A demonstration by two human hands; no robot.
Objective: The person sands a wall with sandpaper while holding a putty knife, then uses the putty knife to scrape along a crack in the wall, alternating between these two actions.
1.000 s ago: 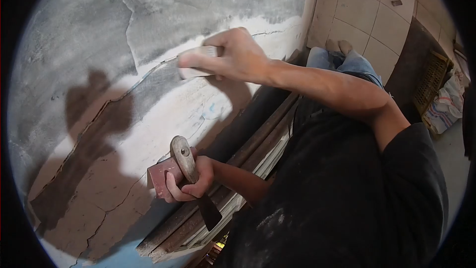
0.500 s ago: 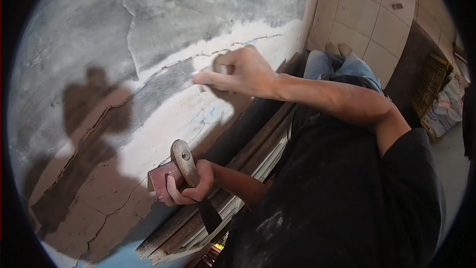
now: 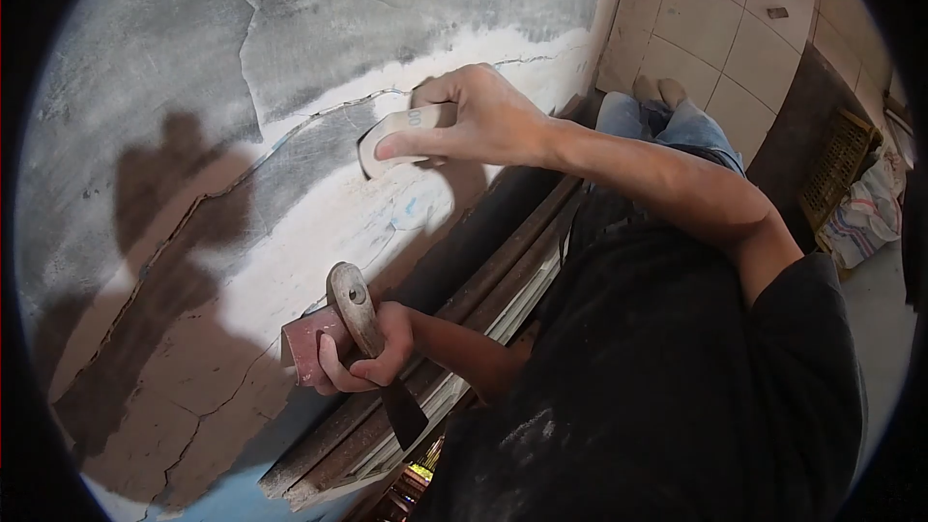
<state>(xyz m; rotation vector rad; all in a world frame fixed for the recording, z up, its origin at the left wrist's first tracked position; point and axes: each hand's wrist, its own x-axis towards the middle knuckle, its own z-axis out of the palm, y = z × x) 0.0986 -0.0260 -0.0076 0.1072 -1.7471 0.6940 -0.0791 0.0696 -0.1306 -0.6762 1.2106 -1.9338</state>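
Note:
My right hand [image 3: 478,121] presses a folded piece of sandpaper [image 3: 411,130] against the wall, pale printed backing outward, thumb along its lower edge. It lies just below a long crack [image 3: 319,114] in the wall [image 3: 329,29]. Lower down, my left hand [image 3: 372,358] is closed around a putty knife [image 3: 355,304]. The knife's worn wooden handle points up and its dark blade shows below the hand. Those same fingers also hold a folded reddish-brown piece [image 3: 314,348], perhaps sandpaper, close to the wall.
White filler [image 3: 319,242] covers a band of the wall beneath the crack. Long wooden boards [image 3: 474,314] lean along the wall's base, beside my body. Right of my legs stand a yellow-brown plastic crate [image 3: 839,169] and a striped white sack [image 3: 860,222]. Tiled floor [image 3: 696,34] lies beyond my feet.
My right hand has shifted slightly up along the wall, and its sandpaper, blurred before, now shows its backing. My left hand has moved slightly left in view, still holding the same things.

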